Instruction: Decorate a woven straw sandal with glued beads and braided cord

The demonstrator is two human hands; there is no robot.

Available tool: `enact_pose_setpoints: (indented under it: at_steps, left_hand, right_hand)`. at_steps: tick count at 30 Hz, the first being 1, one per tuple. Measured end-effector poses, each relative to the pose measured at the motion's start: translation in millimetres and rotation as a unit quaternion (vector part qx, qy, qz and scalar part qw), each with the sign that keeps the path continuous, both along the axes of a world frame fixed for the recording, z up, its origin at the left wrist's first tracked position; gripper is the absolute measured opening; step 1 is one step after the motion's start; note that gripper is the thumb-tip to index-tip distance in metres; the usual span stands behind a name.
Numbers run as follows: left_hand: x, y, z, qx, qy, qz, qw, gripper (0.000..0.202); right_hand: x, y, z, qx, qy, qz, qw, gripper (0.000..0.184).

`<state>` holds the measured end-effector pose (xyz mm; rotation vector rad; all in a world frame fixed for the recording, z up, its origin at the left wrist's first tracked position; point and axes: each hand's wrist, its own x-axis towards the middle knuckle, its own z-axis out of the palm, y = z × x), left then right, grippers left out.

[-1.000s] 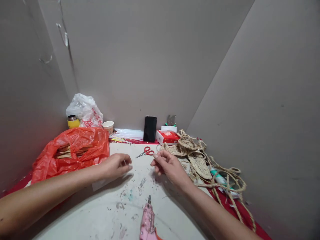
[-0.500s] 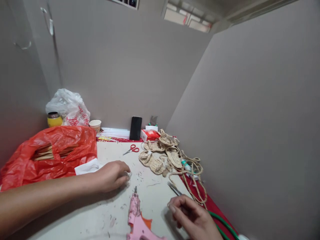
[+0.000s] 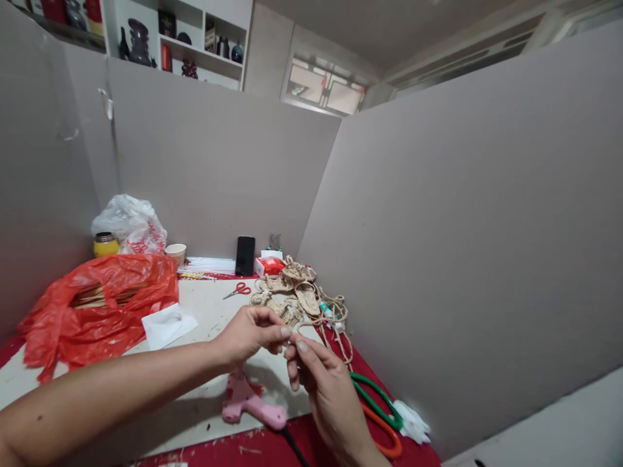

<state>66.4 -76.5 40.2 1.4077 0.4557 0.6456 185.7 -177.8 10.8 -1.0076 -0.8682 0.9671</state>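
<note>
My left hand [image 3: 256,334] and my right hand [image 3: 324,379] meet above the front of the white board [image 3: 207,415]. Thumb and fingertips of each are pinched together, almost touching the other hand. Whatever lies between the fingertips is too small to make out. Below my left hand, a pink glue gun [image 3: 248,401] lies on its side, partly covered. Just beyond the hands is a pile of woven straw-rope sandals [image 3: 296,285]. To the right of my right hand are the green and orange loop handles [image 3: 374,395] of a tool.
A red plastic bag [image 3: 63,305] fills the left side, with white paper [image 3: 163,324] beside it. Small red-handled scissors [image 3: 238,290], a phone [image 3: 244,256], a paper cup [image 3: 176,253] and a red tissue pack [image 3: 270,266] stand farther back. Grey partitions [image 3: 204,155] enclose the table.
My left hand has moved right from the board and my right hand has lifted; their fingertips have come together. The view has shifted, showing more shelves above the partition.
</note>
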Motion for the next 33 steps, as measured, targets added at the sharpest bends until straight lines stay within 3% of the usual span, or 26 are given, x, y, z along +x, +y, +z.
enact_pose_setpoints:
  at_steps: [4, 7, 13, 17, 24, 29, 33]
  left_hand:
    - [-9.7, -11.4, 11.9, -0.069, -0.011, 0.052, 0.996, 0.035]
    - [-15.7, -20.5, 14.3, -0.103, 0.013, 0.067, 0.992, 0.035]
    - [-16.1, -42.2, -7.5, -0.145, 0.08, 0.092, 0.982, 0.037]
    - [-3.7, -46.3, -15.5, -0.157, 0.095, 0.089, 0.979, 0.038]
    - [21.6, -38.3, -1.9, -0.166, 0.111, 0.019, 0.98, 0.032]
    - [36.2, -44.8, 5.5, -0.14, 0.07, 0.07, 0.985, 0.03]
    - [45.5, -53.3, 10.2, -0.119, 0.059, 0.079, 0.988, 0.03]
  right_hand:
    - [-8.5, -5.6, 10.3, 0.024, 0.063, 0.056, 0.996, 0.032]
    - [-9.5, -13.6, 5.2, 0.022, 0.106, 0.11, 0.988, 0.036]
    - [-2.8, -36.7, -29.9, 0.0, 0.151, 0.183, 0.971, 0.043]
    - [10.2, -47.0, -39.1, -0.001, 0.162, 0.191, 0.968, 0.046]
    - [33.5, -45.2, -35.9, 0.019, 0.18, 0.211, 0.961, 0.048]
    - [34.8, -45.0, -33.6, 0.051, 0.234, 0.269, 0.933, 0.063]
    - [44.3, -50.9, -32.8, 0.032, 0.286, 0.293, 0.912, 0.068]
